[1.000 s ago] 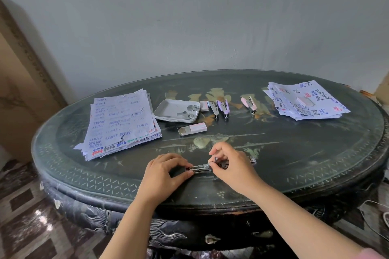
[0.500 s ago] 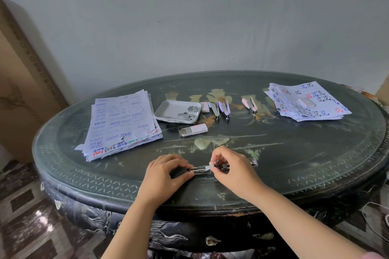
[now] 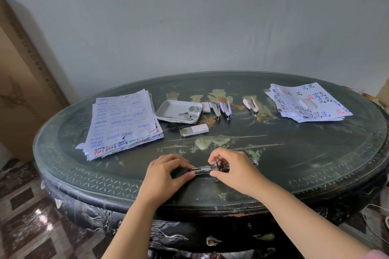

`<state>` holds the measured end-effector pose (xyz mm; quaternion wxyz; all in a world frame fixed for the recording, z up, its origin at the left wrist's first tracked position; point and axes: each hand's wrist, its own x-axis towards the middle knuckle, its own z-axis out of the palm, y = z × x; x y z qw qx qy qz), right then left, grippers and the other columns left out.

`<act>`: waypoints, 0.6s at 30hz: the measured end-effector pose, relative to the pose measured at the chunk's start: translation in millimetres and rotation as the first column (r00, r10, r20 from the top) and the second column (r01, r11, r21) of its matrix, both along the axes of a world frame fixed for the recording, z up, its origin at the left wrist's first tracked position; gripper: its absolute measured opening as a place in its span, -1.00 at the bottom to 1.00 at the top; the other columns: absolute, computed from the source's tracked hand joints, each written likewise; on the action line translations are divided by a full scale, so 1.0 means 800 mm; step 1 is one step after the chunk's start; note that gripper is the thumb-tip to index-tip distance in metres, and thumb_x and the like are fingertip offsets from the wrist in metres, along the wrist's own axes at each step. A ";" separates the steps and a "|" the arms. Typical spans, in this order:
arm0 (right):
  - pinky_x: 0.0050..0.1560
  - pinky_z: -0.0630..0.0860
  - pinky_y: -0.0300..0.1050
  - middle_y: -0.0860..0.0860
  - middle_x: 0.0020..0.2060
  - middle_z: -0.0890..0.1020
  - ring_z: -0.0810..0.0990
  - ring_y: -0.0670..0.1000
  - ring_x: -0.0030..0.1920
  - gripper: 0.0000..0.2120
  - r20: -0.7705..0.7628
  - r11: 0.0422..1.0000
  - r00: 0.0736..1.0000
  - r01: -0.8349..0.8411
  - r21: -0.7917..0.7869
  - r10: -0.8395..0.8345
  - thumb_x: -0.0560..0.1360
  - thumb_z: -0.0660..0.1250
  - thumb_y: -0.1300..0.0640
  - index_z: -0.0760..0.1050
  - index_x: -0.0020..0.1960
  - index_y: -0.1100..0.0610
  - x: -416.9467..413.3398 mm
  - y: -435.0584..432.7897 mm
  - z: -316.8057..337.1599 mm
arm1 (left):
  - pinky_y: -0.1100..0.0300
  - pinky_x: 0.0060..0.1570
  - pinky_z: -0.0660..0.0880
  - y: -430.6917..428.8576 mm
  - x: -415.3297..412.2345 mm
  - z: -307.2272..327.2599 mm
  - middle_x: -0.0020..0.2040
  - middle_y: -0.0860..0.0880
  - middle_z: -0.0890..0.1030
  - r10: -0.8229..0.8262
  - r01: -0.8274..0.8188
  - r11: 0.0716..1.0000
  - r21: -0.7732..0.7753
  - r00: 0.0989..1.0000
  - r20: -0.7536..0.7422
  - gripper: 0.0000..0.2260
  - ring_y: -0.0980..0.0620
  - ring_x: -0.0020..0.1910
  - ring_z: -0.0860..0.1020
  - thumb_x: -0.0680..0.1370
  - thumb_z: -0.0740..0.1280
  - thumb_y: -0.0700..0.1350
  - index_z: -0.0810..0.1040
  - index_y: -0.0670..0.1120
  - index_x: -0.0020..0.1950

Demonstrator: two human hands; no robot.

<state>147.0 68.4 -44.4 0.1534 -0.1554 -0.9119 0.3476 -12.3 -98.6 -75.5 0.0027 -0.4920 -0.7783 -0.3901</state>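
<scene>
Your left fingers (image 3: pixel 182 176) pinch the left end of the opened stapler (image 3: pixel 203 169). Your right fingers (image 3: pixel 216 156) are curled, pinching a small upright part near its middle; I cannot tell which part. The stapler lies flat near the desk's (image 3: pixel 294 164) near edge, its long axis running left to right between your hands. Your right hand (image 3: pixel 235 171) sits over the rail, so any sliding move probably follows that axis toward your left hand (image 3: pixel 164 176).

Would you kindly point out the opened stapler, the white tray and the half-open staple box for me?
opened stapler (image 3: pixel 202 168): head view, its metal staple channel.
white tray (image 3: pixel 168 109): head view, its bare floor.
half-open staple box (image 3: pixel 199 128): head view, its pink sleeve.
</scene>
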 end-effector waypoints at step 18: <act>0.11 0.36 -0.24 -0.12 0.01 0.45 0.42 -0.14 0.03 -0.46 0.167 0.987 0.976 -0.153 0.053 0.143 0.52 0.30 0.17 0.31 0.29 -0.39 -0.007 -0.005 0.013 | -0.03 0.12 0.47 0.001 -0.002 -0.002 -0.04 0.30 0.59 -0.008 0.008 1.000 -0.002 1.000 -0.008 -0.78 0.24 0.04 0.54 0.38 0.36 0.29 0.61 0.24 -0.07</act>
